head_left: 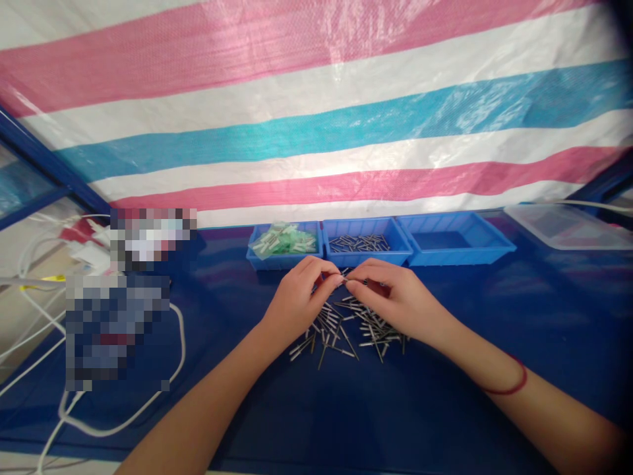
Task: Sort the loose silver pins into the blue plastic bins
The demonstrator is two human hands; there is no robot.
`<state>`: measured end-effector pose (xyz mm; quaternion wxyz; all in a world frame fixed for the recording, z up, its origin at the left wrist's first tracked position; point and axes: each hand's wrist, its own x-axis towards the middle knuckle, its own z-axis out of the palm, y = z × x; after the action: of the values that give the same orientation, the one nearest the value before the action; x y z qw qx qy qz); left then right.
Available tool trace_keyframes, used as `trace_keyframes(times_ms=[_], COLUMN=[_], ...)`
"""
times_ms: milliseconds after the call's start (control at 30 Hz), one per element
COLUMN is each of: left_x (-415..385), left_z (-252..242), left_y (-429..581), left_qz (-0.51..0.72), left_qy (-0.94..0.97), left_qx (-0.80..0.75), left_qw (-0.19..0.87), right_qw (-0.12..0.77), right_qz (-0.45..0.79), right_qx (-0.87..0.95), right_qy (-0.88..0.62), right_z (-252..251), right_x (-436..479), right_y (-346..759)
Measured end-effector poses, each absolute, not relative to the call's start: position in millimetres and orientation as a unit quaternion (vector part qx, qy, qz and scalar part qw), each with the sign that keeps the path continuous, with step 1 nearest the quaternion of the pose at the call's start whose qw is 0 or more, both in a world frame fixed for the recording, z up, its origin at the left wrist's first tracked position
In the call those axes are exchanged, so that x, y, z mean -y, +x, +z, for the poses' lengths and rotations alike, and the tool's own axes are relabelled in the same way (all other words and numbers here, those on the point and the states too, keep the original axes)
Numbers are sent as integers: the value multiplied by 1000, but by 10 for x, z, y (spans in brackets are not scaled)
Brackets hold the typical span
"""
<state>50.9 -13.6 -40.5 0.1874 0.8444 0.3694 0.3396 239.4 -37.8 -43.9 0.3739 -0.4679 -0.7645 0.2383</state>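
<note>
The left hand (299, 297) and right hand (390, 293) pinch one small metal pin (346, 281) by its ends, just above the loose pile (346, 330) on the worktop (297, 409); it looks light, stiff and slippery, so fingertips suit it

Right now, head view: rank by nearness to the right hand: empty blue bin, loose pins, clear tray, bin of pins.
1. Loose pins, under the right hand.
2. Bin of pins, just behind.
3. Empty blue bin, back right.
4. Clear tray, far right.
</note>
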Motion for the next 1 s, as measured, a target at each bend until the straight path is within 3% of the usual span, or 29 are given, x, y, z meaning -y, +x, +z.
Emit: trace_keyframes(times_ms=[367,633,867,1000], left_x=[128,136,143,111], left_z=[-424,-454,-448,-448], left_y=[510,531,537,507], left_qz=[359,362,312,314], left_qy=[847,857,863,846], left_qx=[-359,-313,-333,-381], left_qw=[158,190,215,198], right_qw=[465,464,502,560], right_qz=[192,119,323,353], right_qx=[714,752,645,543], right_qy=[-488,-452,-476,-517], right_z=[-416,-355,-418,-448], right_x=[427,509,431,240], right_y=[2343,2329,2340,2476])
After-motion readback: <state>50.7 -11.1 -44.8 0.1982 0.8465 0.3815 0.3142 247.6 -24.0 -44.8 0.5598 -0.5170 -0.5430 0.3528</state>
